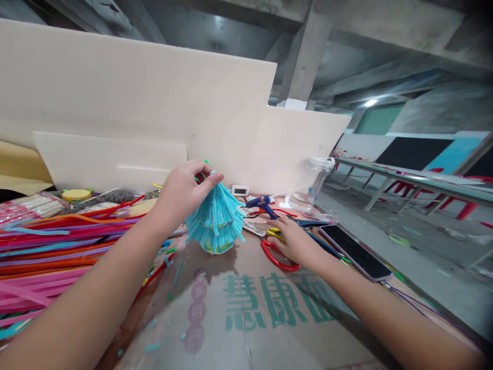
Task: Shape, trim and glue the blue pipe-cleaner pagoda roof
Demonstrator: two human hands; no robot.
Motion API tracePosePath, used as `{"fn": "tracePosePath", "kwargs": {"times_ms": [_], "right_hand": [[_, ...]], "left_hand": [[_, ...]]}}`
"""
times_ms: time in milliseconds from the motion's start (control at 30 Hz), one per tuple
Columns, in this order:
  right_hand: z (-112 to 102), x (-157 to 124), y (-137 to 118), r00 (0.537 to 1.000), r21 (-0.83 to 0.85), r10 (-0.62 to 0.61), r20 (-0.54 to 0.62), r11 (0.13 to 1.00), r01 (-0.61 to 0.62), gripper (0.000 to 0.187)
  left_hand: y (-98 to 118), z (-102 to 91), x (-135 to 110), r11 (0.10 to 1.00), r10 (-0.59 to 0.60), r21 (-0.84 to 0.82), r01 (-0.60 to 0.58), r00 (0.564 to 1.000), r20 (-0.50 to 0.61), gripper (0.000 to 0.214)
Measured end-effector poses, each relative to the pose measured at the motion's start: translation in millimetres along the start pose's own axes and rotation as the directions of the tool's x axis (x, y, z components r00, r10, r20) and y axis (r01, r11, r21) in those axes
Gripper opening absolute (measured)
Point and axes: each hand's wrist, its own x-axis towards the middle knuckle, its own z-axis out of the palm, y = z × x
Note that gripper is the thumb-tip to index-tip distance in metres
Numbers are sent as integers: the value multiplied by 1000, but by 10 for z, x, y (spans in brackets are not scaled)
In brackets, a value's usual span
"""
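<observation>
A light-blue tiered cone made of fuzzy pipe cleaners, shaped like a small tree, stands over the cardboard. My left hand pinches its tip between thumb and fingers, and a bit of green shows above. To the right, my right hand reaches forward with its fingers apart, holding nothing that I can see. Close to its fingertips lies a dark-blue glue gun. Beneath and beside that hand are red-handled scissors and a yellow-handled tool, partly hidden by the fingers.
Many coloured pipe cleaners lie at left. A phone with a cord rests at right. Behind stand a small digital timer, a clear lidded jug and a pale upright board. Blue clippings dot the cardboard.
</observation>
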Motion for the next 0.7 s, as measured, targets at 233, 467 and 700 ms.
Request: {"fn": "tracePosePath", "kwargs": {"times_ms": [233, 467, 700], "right_hand": [[-223, 90, -797, 970, 848, 47, 239, 477, -232, 40], [-62, 266, -1087, 921, 918, 32, 389, 69, -390, 41], [-16, 171, -1072, 896, 896, 22, 443, 10, -443, 36]], "left_hand": [[153, -59, -72, 981, 191, 72, -180, 962, -194, 27], [181, -36, -71, 963, 270, 78, -260, 944, -190, 19], [216, 11, -86, 954, 287, 92, -286, 958, 1, 19]]}}
